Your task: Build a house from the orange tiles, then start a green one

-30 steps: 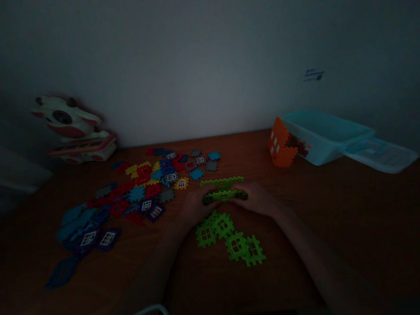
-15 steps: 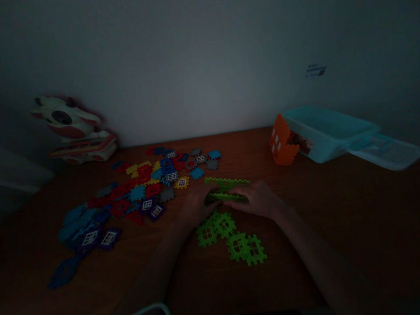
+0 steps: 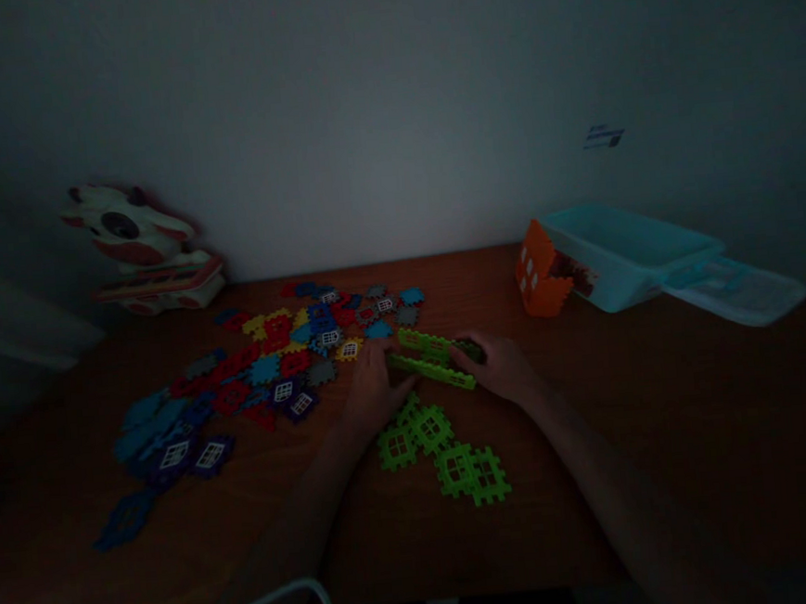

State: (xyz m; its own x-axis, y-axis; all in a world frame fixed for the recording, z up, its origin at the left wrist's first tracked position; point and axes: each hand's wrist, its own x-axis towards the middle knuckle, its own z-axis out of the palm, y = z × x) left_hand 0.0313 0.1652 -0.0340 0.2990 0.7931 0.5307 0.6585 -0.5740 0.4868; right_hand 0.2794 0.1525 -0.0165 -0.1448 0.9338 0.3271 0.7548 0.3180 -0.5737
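Between my hands stands a green structure of interlocking building tiles point(image 3: 434, 371), with a front wall and a back wall set upright. My left hand point(image 3: 374, 386) grips its left end, the thumb toward the front. On the right end my right hand point(image 3: 497, 365) is closed, thumb over the top and fingers partly hidden behind. Just in front of it lie several loose green window tiles point(image 3: 453, 469), some overlapping, flat on the wooden table point(image 3: 402, 563).
A spread of red, blue, yellow, grey and purple tiles point(image 3: 233, 396) covers the left side. At the back right stand an orange tile structure point(image 3: 539, 277) and a turquoise box point(image 3: 623, 266) with its lid point(image 3: 737, 290). A cow-shaped toy keyboard point(image 3: 157, 284) is at the back left.
The green structure has turned, its right end coming nearer, and its walls show more fully. My left hand has shifted slightly and my right hand has moved a little right.
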